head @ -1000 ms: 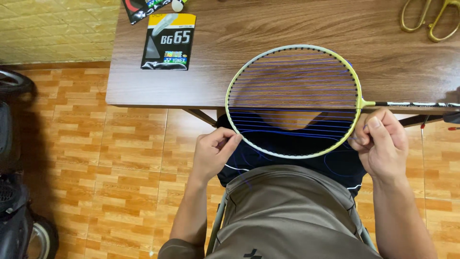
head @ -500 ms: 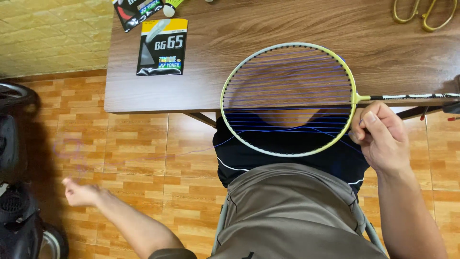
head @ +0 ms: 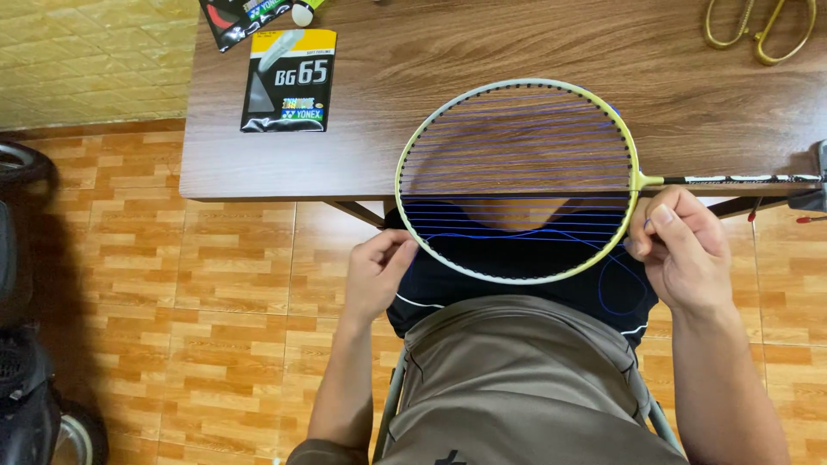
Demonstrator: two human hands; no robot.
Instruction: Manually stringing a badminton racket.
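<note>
Over table edge: yellow-framed racket (head: 638, 178) lies flat, head overhanging lap; left hand (head: 376, 274) pinches lower-left rim, fingers closed; right hand (head: 680, 251) closed, pinching blue string (head: 517, 235) beside frame near throat

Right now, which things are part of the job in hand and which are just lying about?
In use:
- racket, head over the table edge
- blue string, one loose loop
- left hand at the frame
- right hand near the throat

Lying about:
- string packet
- scissors
- table
</note>
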